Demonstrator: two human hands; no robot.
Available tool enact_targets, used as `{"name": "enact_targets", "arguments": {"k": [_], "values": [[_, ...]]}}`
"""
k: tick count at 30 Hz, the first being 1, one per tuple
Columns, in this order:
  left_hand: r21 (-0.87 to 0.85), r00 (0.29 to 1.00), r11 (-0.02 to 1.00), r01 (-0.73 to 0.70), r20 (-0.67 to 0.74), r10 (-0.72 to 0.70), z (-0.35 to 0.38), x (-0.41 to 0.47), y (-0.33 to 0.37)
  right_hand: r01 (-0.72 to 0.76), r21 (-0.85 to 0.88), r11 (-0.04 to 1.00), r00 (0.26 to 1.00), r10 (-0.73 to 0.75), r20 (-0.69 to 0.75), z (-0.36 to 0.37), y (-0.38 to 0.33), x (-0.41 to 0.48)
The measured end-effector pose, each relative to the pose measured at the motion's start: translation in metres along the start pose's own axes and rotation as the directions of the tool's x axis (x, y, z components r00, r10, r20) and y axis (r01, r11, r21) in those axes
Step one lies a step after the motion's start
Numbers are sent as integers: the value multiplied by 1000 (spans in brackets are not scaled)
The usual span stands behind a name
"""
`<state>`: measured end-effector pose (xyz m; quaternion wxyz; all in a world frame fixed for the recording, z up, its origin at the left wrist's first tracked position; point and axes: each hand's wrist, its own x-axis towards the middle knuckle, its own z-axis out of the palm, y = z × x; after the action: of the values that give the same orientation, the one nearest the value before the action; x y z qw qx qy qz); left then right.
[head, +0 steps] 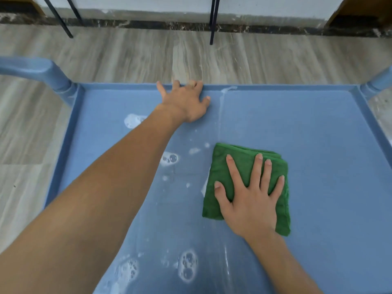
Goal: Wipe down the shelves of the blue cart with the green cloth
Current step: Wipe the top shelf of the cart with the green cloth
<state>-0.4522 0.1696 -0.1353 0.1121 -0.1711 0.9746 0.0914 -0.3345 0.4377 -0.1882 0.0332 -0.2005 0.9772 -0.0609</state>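
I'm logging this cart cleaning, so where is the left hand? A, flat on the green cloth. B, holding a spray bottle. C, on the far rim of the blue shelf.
C: the left hand rests on the shelf's far rim, while the right hand presses the green cloth flat.

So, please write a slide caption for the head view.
The right hand presses the folded green cloth on the soapy blue cart shelf while the left hand rests on its far rim.

Blue cart [318, 128]; green cloth [237, 160]; white foam [187, 266]; grey streaked floor [127, 56].
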Motion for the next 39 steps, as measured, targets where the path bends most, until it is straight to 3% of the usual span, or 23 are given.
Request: {"name": "enact_targets", "arguments": {"k": [6,14,23,28,39], "values": [[-82,995,994,-71,-69,66,6,8,-14,-76,27,997,996,75,56,0,-19,115],[-145,992,984,-103,-93,90,9,20,-22,-44,34,998,998,42,46,-7,-29,226],[-269,999,962,-48,-37,39,4,36,-21,165,-64,984,981,-157,110,-11,-30,230],[-322,1000,946,-31,-11,29,1,41,-21,341,-79,937,936,-331,121,-9,-43,213],[-283,998,958,-50,17,57,-4,33,-23,254,-38,966,961,-248,122,0,-63,115]]}}
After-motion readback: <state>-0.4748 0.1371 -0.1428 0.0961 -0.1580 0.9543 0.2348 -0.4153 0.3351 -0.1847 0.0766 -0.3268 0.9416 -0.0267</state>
